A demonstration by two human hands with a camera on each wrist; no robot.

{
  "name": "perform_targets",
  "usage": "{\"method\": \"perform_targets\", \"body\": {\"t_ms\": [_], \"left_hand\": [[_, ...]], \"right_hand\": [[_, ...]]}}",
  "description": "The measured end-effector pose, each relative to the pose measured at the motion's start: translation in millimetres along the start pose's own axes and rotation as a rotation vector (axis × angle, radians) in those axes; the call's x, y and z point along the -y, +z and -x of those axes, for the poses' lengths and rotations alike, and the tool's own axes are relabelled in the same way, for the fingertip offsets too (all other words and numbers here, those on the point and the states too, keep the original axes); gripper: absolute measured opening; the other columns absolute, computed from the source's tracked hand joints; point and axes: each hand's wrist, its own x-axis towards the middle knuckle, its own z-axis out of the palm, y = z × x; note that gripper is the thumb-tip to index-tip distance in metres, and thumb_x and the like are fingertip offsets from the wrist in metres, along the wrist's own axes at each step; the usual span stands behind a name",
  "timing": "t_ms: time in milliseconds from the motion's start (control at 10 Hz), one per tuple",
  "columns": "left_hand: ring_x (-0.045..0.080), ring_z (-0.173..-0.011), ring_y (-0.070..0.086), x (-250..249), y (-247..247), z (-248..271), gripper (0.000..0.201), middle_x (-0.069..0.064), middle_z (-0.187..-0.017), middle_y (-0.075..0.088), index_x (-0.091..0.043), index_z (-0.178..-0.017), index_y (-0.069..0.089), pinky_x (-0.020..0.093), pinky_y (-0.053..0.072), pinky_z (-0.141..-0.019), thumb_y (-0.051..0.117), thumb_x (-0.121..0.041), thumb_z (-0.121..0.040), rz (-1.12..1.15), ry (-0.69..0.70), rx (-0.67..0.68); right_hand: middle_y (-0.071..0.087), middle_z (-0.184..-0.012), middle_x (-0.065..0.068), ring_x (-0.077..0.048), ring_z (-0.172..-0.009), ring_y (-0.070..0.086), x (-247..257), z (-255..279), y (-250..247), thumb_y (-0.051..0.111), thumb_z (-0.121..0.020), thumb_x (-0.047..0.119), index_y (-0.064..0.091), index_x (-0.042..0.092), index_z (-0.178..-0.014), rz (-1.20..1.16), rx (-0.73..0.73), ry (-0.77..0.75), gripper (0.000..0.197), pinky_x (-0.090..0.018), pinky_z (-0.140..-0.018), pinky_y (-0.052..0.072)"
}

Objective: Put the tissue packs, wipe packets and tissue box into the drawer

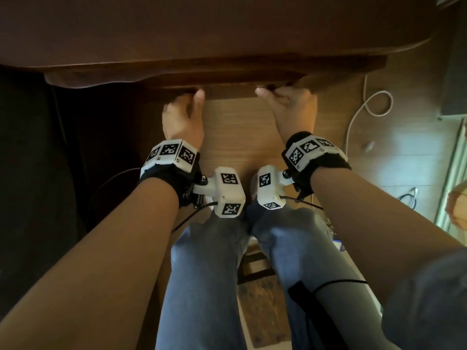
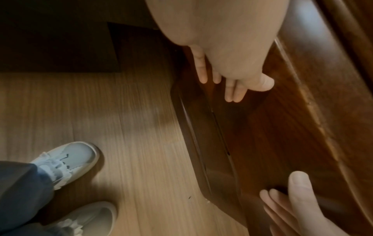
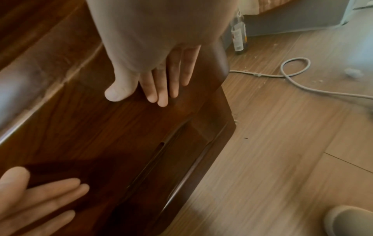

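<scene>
A dark wooden cabinet stands in front of me, its top (image 1: 227, 26) overhanging the drawer front (image 1: 227, 80). My left hand (image 1: 182, 114) and right hand (image 1: 290, 107) both lie against that drawer front (image 3: 101, 124), about a hand's width apart. In the left wrist view my left hand (image 2: 242, 86) has straight fingers flat on the wood, with my right hand (image 2: 292, 204) further along the panel. In the right wrist view my right hand (image 3: 153, 79) presses flat the same way, with my left hand (image 3: 40, 196) beside it. No drawer interior shows. No tissue packs, wipe packets or tissue box are in view.
A white cable (image 1: 371, 102) loops on the wooden floor (image 3: 282, 143) to the right of the cabinet, near a bottle (image 3: 239, 38). My legs in jeans (image 1: 214, 274) and light shoes (image 2: 66, 161) stand close to the cabinet. A dark space lies to the left.
</scene>
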Motion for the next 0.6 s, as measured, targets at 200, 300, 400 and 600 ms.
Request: {"method": "perform_targets", "body": {"t_ms": [200,300,400,600], "left_hand": [[0.028,-0.110,0.057,-5.2,7.0,-27.5,0.043,0.012,-0.111,0.068,-0.012,-0.108,0.065,0.036,0.043,-0.094,0.034,-0.041,-0.098,0.008,-0.007,0.010],[0.029,-0.110,0.058,-5.0,8.8,-32.1,0.042,0.011,-0.111,0.068,-0.014,-0.107,0.065,0.038,0.043,-0.097,0.034,-0.041,-0.097,0.014,-0.007,0.002],[0.024,-0.110,0.059,-6.1,10.0,-27.5,0.040,0.008,-0.114,0.068,-0.014,-0.110,0.064,0.027,0.041,-0.091,0.034,-0.038,-0.098,0.034,-0.006,-0.009],[0.019,-0.105,0.057,0.1,1.9,-3.1,0.048,0.003,-0.116,0.065,-0.018,-0.110,0.065,0.027,0.037,-0.089,0.034,-0.051,-0.094,0.176,-0.277,0.113]], "right_hand": [[0.048,-0.046,0.010,-0.005,-0.043,0.039,-3.8,-28.0,9.6,0.057,-0.079,0.055,0.062,0.007,-0.057,-0.028,-0.024,-0.047,0.053,-0.027,-0.053,0.038],[0.038,-0.041,0.012,-0.002,-0.040,0.033,-4.2,-33.1,11.0,0.058,-0.080,0.053,0.048,0.015,-0.048,-0.009,-0.006,-0.034,0.050,-0.022,-0.050,0.030],[0.035,-0.041,0.015,0.000,-0.040,0.032,-6.0,-32.8,12.1,0.058,-0.082,0.050,0.040,0.024,-0.046,-0.009,0.018,-0.048,0.048,-0.018,-0.049,0.026],[0.072,-0.100,-0.008,-0.014,-0.087,0.063,8.5,-22.9,-2.1,0.055,-0.088,0.044,0.068,0.009,-0.102,0.012,0.196,-0.013,0.040,-0.027,-0.080,0.049]]}}
